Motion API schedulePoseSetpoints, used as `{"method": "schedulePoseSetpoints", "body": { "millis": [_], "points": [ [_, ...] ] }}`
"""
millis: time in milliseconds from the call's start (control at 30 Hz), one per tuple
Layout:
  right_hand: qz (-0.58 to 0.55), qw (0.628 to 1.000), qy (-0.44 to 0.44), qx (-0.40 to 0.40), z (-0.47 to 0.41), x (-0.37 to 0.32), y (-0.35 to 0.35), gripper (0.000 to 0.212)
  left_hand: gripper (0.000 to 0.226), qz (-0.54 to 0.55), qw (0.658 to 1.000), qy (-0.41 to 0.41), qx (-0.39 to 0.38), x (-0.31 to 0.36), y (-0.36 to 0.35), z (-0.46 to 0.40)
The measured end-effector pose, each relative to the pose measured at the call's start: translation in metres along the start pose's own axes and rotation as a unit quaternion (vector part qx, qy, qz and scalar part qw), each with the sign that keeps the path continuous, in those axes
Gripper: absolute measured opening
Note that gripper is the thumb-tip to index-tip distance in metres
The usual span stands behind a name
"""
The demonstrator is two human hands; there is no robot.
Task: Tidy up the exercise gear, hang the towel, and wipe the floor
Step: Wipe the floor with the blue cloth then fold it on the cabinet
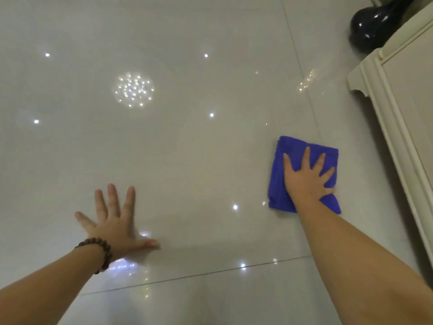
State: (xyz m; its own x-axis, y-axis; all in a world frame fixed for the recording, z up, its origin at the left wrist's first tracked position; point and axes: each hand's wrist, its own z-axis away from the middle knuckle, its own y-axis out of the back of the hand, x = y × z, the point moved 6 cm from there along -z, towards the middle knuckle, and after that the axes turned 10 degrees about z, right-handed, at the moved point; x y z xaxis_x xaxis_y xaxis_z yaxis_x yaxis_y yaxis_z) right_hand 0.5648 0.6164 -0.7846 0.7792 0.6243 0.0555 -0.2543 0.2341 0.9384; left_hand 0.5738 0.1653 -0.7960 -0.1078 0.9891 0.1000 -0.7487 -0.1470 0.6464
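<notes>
A folded blue cloth lies flat on the glossy pale tile floor, right of centre. My right hand presses down on it with its fingers spread and straight. My left hand rests flat on the bare tile at the lower left, fingers splayed, holding nothing. A brown bead bracelet circles that wrist.
A cream cabinet with a moulded base stands along the right edge, close to the cloth. A dark glossy vase sits on the floor behind it at the top right. Ceiling lights reflect in the tiles, and a grout line crosses near the bottom.
</notes>
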Motion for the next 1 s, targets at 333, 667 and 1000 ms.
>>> {"method": "schedulePoseSetpoints", "body": {
  "millis": [333,667,1000],
  "points": [
    [0.139,0.918,0.366,0.059,0.134,-0.112,-0.061,0.073,0.145,0.022,0.999,-0.029,0.004,-0.002,-0.003,-0.003],
    [0.062,0.995,0.078,0.032,0.132,0.001,-0.058,0.077,0.146,0.018,0.999,-0.047,0.014,-0.002,-0.005,0.004],
    [-0.038,0.994,-0.098,0.025,0.147,0.142,-0.067,0.072,0.142,0.013,0.997,-0.074,0.025,-0.008,-0.008,0.000]
  ]
}}
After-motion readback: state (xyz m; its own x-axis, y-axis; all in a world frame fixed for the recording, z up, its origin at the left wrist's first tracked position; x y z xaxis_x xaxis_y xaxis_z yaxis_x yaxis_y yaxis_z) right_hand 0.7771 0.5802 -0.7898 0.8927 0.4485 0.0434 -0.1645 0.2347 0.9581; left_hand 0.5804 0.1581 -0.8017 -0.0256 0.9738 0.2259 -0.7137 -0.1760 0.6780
